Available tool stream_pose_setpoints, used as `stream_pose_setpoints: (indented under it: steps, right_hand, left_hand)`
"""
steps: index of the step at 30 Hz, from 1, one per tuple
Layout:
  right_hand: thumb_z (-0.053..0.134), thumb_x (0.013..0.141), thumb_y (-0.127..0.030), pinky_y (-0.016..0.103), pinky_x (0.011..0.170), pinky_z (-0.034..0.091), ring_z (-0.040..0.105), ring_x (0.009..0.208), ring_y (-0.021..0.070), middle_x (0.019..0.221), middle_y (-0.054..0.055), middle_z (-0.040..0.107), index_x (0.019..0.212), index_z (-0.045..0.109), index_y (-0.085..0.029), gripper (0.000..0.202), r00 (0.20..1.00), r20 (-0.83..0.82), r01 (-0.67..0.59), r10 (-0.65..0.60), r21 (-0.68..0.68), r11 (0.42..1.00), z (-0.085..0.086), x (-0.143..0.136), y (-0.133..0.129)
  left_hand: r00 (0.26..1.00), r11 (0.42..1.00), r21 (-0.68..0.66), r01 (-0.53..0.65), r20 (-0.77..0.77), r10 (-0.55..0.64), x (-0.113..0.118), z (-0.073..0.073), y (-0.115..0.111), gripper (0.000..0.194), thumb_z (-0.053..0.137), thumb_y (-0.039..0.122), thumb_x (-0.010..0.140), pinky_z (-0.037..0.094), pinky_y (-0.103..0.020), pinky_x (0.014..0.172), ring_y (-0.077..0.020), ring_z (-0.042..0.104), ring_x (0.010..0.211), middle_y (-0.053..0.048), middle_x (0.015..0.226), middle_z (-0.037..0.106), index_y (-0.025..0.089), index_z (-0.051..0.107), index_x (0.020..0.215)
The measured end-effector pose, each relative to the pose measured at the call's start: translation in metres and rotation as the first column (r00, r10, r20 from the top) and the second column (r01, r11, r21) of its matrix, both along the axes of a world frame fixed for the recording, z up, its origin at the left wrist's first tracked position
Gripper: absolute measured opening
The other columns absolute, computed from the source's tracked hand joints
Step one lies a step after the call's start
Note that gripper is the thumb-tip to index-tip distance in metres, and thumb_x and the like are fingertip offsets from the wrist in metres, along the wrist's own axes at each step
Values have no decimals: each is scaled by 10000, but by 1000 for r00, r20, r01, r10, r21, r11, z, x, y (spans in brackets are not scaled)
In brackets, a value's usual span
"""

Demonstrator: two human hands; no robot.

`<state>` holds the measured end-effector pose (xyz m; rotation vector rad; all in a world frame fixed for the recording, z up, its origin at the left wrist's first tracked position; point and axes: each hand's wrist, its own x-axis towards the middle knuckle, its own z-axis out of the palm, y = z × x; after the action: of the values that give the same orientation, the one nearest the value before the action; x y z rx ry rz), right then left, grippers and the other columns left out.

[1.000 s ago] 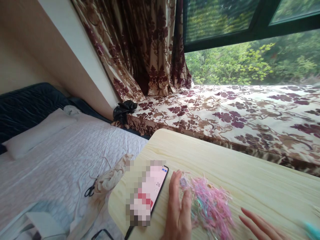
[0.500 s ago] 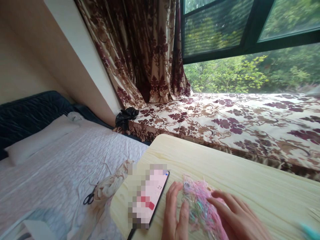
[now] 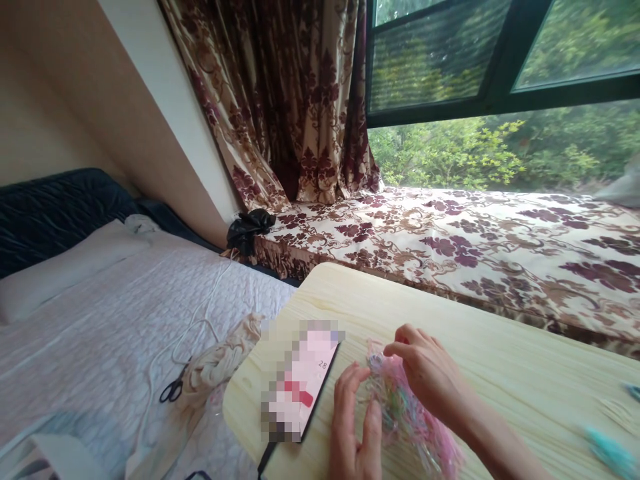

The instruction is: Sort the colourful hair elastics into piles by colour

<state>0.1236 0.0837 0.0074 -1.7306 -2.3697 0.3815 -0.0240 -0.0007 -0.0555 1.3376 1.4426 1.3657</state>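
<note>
A loose bundle of shiny plastic strands (image 3: 400, 407), pink with green and clear tones, lies on the pale wooden table (image 3: 480, 353). My left hand (image 3: 350, 417) rests at its left edge, fingers curved and thumb apart, with no grip visible. Over the upper end of the bundle, my right hand (image 3: 417, 357) bends down with its fingers drawn together. What its fingertips pinch, if anything, is hidden. A phone (image 3: 307, 380) with a partly blurred screen lies left of my left hand.
Teal strands (image 3: 610, 453) lie at the table's right. On the bed (image 3: 115, 300) are black-handled scissors (image 3: 171, 391), beige cloth (image 3: 215, 363) and a white cord (image 3: 175, 343). Beyond the table is a floral-covered window ledge (image 3: 400, 227), with a black bag (image 3: 250, 230) at its left end.
My right hand has moved up and left from the bundle's right side to its top end, and its fingers have drawn together. My left hand stays about where it was.
</note>
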Motion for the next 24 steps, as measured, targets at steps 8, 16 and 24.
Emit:
stream_pose_setpoints:
  steps: [8,16,24]
  right_hand:
    - [428,820,-8,320,789,373,583,895,197,969,75,662,871,784,-259,439,999,42,8,-6,-42,999,4,-10,8]
    - [425,908,-84,320,799,383,591,923,194,1006,76,663,980,765,-251,386,999,41,-15,17,-32,999,9,-14,10]
    - [545,904,-162,318,824,383,604,960,198,1011,70,667,951,751,-234,223,997,73,-30,35,-74,997,10,-24,17]
  left_hand:
    - [1000,1000,-8,17,-4,-17,-1,0,0,391,429,373,983,396,-364,1147,-237,471,1364,-135,1426,518,173,566,1290]
    - [999,999,12,43,29,-43,-3,6,0,353,435,351,985,399,-368,1147,-237,488,1340,-112,1369,570,193,582,1265]
    - [997,999,19,43,69,-44,-2,9,1,358,447,361,980,393,-357,1142,-232,492,1329,-114,1369,564,190,584,1263]
